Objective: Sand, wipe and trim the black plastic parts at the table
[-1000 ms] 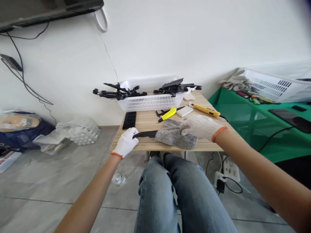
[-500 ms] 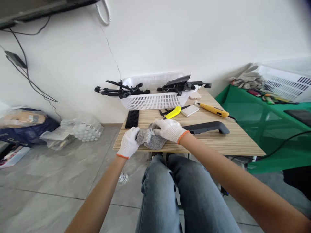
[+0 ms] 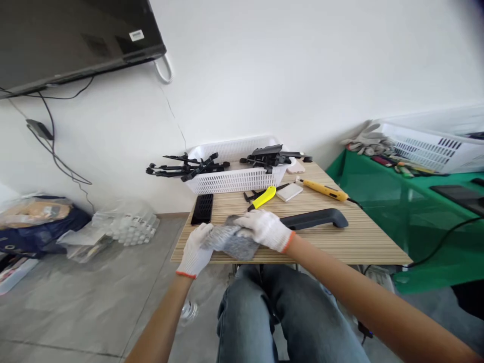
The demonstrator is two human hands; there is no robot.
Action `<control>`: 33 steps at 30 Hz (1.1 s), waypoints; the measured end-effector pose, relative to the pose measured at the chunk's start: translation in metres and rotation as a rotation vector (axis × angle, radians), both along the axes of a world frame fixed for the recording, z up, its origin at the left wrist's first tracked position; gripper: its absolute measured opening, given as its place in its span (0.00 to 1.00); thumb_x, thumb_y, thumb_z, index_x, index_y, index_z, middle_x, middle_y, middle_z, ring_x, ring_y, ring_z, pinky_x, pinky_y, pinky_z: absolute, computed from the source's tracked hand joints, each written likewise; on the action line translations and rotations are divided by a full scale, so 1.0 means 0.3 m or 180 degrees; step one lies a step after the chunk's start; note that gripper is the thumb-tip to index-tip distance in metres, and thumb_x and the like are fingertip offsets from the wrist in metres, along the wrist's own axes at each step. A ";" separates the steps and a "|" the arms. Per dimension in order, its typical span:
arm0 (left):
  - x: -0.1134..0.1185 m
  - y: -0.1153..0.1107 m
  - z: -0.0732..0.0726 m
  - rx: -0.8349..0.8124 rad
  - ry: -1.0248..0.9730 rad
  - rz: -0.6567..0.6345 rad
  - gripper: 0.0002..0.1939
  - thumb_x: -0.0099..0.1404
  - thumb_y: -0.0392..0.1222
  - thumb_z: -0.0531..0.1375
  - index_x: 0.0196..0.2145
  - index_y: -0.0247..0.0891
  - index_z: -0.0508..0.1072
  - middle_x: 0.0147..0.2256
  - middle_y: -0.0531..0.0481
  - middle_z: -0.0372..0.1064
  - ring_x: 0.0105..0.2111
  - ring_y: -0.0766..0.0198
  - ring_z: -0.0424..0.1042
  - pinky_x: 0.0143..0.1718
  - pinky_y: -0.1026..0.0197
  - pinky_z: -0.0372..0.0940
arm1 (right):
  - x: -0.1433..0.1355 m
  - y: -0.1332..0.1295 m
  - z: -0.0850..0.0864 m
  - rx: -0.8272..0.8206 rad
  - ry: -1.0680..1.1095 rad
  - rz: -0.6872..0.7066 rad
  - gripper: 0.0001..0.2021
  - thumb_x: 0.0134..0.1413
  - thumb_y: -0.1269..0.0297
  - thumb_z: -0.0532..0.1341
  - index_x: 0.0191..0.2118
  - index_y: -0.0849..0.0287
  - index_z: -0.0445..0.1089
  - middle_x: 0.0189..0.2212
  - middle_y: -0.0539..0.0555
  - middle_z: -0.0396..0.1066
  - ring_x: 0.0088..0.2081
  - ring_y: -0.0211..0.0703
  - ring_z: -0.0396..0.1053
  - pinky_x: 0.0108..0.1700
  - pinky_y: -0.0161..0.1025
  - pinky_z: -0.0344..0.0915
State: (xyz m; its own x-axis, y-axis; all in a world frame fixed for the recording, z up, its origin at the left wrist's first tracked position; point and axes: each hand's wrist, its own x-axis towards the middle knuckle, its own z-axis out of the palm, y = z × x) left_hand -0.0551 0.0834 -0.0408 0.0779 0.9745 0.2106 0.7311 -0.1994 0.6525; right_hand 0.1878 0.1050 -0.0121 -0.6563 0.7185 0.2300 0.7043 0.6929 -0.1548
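left hand (image 3: 194, 250) closed on one end of gray cloth (image 3: 242, 247), right hand (image 3: 264, 230) gripping its top. black curved handle (image 3: 313, 219) sticks out rightward over counter (image 3: 359, 244); probably a wiping step, next stroke needs steady left grip.

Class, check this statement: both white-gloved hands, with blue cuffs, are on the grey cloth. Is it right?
Blue is wrong: the head view shows orange cuffs. The left hand and right hand, both white-gloved, are on the grey cloth.

Wall screen (image 3: 75, 40) cut off, grey cloth (image 3: 242, 247) seemingly blurred
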 end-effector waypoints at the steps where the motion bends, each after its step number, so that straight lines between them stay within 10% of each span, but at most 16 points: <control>1: -0.002 -0.008 0.009 0.0145 0.0265 -0.0050 0.06 0.54 0.32 0.56 0.26 0.42 0.64 0.30 0.50 0.62 0.34 0.58 0.66 0.39 0.57 0.62 | 0.090 -0.002 -0.021 0.0202 -0.0026 0.0018 0.18 0.67 0.54 0.58 0.56 0.54 0.73 0.47 0.58 0.77 0.47 0.48 0.73 0.47 0.42 0.65; 6: -0.006 -0.009 0.029 0.0486 0.1277 -0.0181 0.08 0.52 0.30 0.52 0.27 0.43 0.58 0.29 0.51 0.58 0.31 0.59 0.62 0.36 0.58 0.57 | 0.554 -0.034 -0.023 0.0748 -0.0410 -0.0894 0.17 0.69 0.58 0.54 0.53 0.57 0.75 0.40 0.59 0.77 0.42 0.49 0.73 0.44 0.43 0.65; 10: 0.003 -0.004 0.037 0.0346 0.1488 -0.0181 0.08 0.54 0.30 0.51 0.28 0.43 0.58 0.30 0.51 0.60 0.32 0.59 0.64 0.36 0.58 0.57 | 0.673 -0.030 0.066 0.0246 -0.0663 -0.0989 0.12 0.64 0.55 0.59 0.44 0.52 0.79 0.39 0.55 0.77 0.41 0.47 0.73 0.44 0.42 0.65; 19: 0.071 -0.020 0.049 0.0360 0.1918 0.0056 0.08 0.57 0.29 0.53 0.31 0.42 0.64 0.35 0.49 0.65 0.35 0.57 0.68 0.35 0.58 0.58 | 0.234 0.045 0.084 -0.0375 -0.1105 -0.0611 0.19 0.56 0.49 0.66 0.48 0.57 0.77 0.46 0.59 0.74 0.48 0.53 0.71 0.46 0.42 0.65; 33: 0.071 -0.021 0.031 0.0297 0.1547 -0.0176 0.12 0.56 0.29 0.56 0.37 0.42 0.68 0.38 0.47 0.72 0.41 0.55 0.73 0.41 0.59 0.63 | -0.069 -0.044 0.073 -0.0451 -0.0773 -0.1015 0.34 0.62 0.34 0.51 0.46 0.63 0.77 0.44 0.65 0.75 0.46 0.56 0.73 0.45 0.44 0.66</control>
State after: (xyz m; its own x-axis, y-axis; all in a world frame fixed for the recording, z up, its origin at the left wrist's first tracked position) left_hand -0.0337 0.0770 -0.0315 0.2398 0.9448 0.2233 0.9329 -0.2879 0.2163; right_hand 0.1670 0.0919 0.0099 -0.4190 0.9078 -0.0195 0.9076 0.4182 -0.0358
